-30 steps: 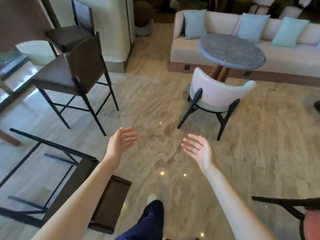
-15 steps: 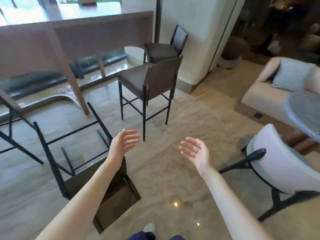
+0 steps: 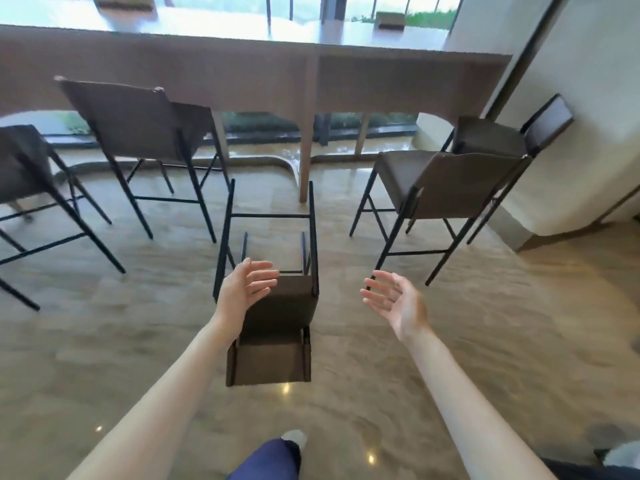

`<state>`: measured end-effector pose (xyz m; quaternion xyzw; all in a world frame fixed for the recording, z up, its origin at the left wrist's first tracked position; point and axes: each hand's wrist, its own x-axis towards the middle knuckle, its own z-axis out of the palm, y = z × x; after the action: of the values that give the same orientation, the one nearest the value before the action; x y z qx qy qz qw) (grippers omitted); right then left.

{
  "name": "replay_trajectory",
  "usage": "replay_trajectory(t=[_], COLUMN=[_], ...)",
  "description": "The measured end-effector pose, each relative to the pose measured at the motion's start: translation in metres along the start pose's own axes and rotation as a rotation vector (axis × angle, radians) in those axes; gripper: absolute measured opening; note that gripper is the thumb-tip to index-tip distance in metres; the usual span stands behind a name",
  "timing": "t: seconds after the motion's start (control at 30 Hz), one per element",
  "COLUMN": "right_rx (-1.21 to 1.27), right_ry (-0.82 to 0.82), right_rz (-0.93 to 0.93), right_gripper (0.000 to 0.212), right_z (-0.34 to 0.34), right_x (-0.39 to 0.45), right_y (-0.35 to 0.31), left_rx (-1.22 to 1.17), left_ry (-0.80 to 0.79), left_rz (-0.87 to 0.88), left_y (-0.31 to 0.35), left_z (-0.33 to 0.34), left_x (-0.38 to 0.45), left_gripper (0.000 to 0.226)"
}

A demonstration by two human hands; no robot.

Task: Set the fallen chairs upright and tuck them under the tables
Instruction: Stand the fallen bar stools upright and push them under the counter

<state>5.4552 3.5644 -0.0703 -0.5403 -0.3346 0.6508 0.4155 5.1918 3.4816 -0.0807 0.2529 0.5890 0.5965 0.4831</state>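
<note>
A brown bar chair (image 3: 277, 306) with black metal legs lies fallen on its back on the polished floor straight ahead, legs pointing toward the long wooden bar table (image 3: 242, 71). My left hand (image 3: 242, 289) hovers open over the chair's left side, fingers spread, holding nothing. My right hand (image 3: 394, 303) is open, palm turned inward, a little to the right of the chair and apart from it.
Upright bar chairs stand on both sides: one at the left (image 3: 138, 123), another at the far left edge (image 3: 20, 161), two at the right (image 3: 450, 185) (image 3: 502, 136). A pale wall (image 3: 571, 98) bounds the right. My leg and shoe (image 3: 277, 452) show below.
My view has swung left, from the sofa and round table to the bar table. The fallen chair now lies centred in front of me. Both hands stay open and raised.
</note>
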Motion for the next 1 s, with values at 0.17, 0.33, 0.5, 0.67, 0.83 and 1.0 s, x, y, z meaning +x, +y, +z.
replay_trajectory(t=[0.17,0.33,0.5,0.67,0.83,1.0], right_rx=[-0.055,-0.089,-0.089,-0.064,-0.056,-0.039], right_ry=[-0.104,-0.158,-0.206,-0.229,-0.239,-0.212], right_rz=[0.059,0.111,0.144,0.167,0.185,0.208], right_gripper=[0.034,0.035,0.035,0.034,0.033,0.033], right_z=[0.004,0.011,0.027,0.055,0.087,0.115], right_x=[-0.014,-0.026,-0.028,-0.019,0.000,0.024], right_y=[0.019,0.041,0.054,0.060,0.066,0.072], left_rx=[-0.036,-0.062,-0.077,-0.066,-0.080,-0.075], left_ry=[0.139,0.225,0.261,0.297,0.317,0.317], left_rz=[-0.019,-0.049,-0.055,-0.047,-0.044,-0.066], left_y=[-0.018,-0.036,-0.040,-0.034,-0.024,-0.017], left_z=[-0.021,-0.043,-0.060,-0.086,-0.109,-0.127], left_x=[-0.047,-0.077,-0.082,-0.071,-0.049,-0.017], left_gripper=[0.044,0.044,0.045,0.046,0.046,0.045])
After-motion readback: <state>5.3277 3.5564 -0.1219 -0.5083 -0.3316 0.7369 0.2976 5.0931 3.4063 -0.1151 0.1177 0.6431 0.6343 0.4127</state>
